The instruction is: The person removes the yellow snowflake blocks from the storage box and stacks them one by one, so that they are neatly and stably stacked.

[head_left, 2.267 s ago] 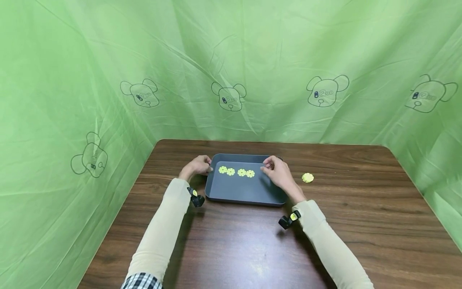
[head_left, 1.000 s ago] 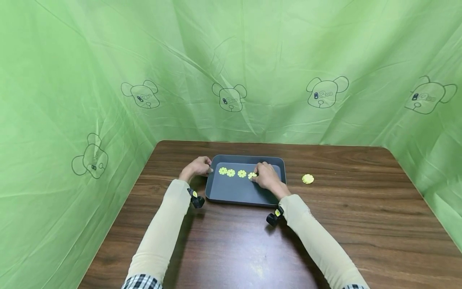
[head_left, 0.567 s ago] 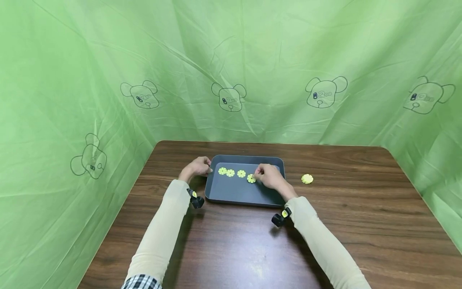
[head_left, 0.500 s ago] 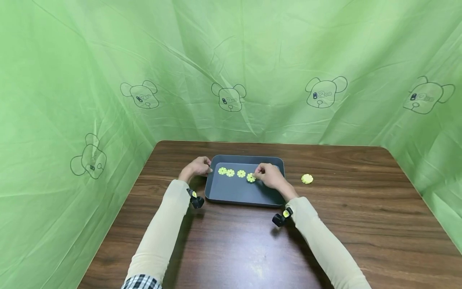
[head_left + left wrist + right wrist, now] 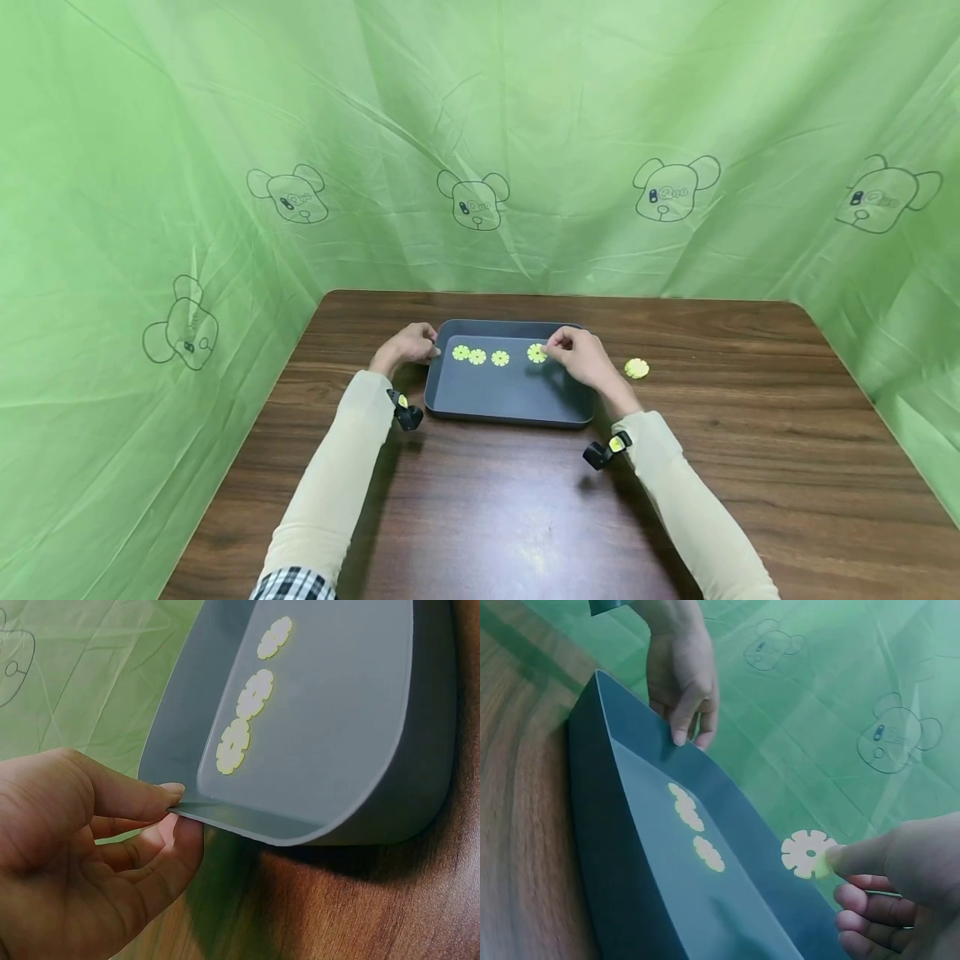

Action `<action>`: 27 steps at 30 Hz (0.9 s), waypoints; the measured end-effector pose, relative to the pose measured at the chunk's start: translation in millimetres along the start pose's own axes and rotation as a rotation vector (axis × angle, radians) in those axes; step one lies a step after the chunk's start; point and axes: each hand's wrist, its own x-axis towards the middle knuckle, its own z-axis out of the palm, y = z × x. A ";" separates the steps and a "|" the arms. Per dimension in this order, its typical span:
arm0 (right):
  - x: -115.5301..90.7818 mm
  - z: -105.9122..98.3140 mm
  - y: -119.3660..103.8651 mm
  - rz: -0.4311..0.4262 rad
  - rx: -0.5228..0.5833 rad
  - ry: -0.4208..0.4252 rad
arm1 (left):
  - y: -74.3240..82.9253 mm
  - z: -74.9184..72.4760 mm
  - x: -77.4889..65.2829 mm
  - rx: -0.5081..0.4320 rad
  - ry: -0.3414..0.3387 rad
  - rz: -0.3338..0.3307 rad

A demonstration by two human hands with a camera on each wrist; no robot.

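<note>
A dark grey rectangular tray (image 5: 510, 396) lies on the table. My left hand (image 5: 412, 343) pinches the rim at its left end, thumb over the inner side, fingers outside. Between thumb and fingertips, my right hand (image 5: 588, 358) holds a yellow flower-shaped interlocking disc (image 5: 808, 853) with slotted edges and a centre hole, raised above the tray's right part. Three more yellow discs lie in a row on the tray floor: two touching discs, the left one (image 5: 461, 353) and its neighbour (image 5: 477, 357), and one a little apart (image 5: 500, 358).
Right of the tray, a paler yellow scalloped disc or stack (image 5: 637, 368) sits on the brown wooden table (image 5: 750, 417). Green curtain (image 5: 555, 125) with bear-head outlines hangs along the table's back and sides. Each wrist carries a small black camera.
My right hand has picked up the rightmost disc from the row, then moved up and right with it. The left hand stays at the tray's rim.
</note>
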 end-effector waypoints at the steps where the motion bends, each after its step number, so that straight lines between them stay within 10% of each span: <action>1: -0.7 -1.8 1.2 0.006 0.002 0.004 | 0.2 0.0 -0.3 -0.002 0.000 -0.001; 27: -17.8 -40.9 32.3 0.046 -0.004 0.115 | 2.2 0.5 -3.1 -0.005 -0.003 -0.016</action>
